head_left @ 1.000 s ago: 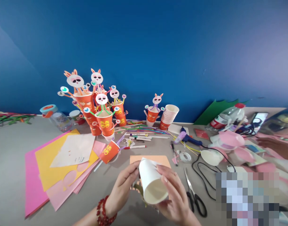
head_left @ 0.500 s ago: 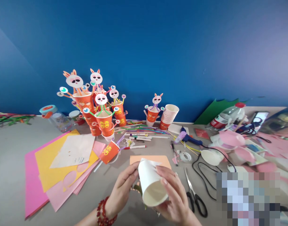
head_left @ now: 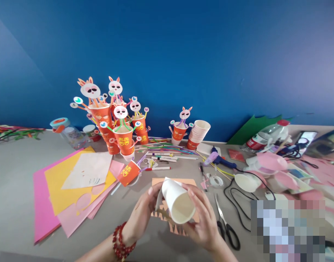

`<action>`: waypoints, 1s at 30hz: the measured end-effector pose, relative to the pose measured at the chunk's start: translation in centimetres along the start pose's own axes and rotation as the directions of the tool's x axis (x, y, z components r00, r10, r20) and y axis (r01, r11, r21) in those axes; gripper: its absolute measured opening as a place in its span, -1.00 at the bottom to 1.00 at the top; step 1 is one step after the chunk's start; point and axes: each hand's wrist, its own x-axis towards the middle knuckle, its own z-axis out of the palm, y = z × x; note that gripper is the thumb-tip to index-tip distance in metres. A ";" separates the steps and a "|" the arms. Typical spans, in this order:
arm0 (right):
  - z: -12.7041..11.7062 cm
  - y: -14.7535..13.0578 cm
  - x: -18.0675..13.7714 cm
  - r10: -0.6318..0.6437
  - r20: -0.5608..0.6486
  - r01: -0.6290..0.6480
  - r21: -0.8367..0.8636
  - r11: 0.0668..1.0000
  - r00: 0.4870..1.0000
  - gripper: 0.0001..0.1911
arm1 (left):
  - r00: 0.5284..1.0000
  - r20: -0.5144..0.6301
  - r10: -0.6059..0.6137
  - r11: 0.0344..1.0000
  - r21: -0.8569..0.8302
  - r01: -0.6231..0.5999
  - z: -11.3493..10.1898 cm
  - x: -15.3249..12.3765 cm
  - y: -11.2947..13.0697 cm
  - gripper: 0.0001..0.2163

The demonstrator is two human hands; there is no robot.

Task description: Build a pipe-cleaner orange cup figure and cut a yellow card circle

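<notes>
A white paper cup (head_left: pixel 177 201) lies on its side between my two hands, its open mouth turned toward me. My left hand (head_left: pixel 141 214), with a red bead bracelet at the wrist, has its fingers closed on the cup's left side near the base. My right hand (head_left: pixel 204 218) is wrapped around the cup's right side and rim. Under the cup lies an orange paper sheet (head_left: pixel 180 222) with a zigzag cut edge. Black-handled scissors (head_left: pixel 225 223) rest just right of my right hand.
Orange cup rabbits (head_left: pixel 116 120) and a stack of cups (head_left: pixel 198 134) stand at the back by the blue wall. Pink and yellow paper sheets (head_left: pixel 68 189) lie left. Markers (head_left: pixel 161 158), a glue gun (head_left: pixel 220 160) with black cord, a tape roll (head_left: pixel 215 180), a bottle (head_left: pixel 267 134) and pink scraps crowd the right.
The cup has turned a little in my hands and come up slightly, and the zigzag edge of the orange paper now shows beneath it. My view has shifted a little.
</notes>
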 end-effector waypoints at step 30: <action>0.5 -0.1 0.9 0.080 0.237 -0.051 -0.127 0.991 0.968 -0.30 | 1.000 -0.008 0.001 0.997 -0.073 -0.002 0.1 0.0 -1.2 -0.46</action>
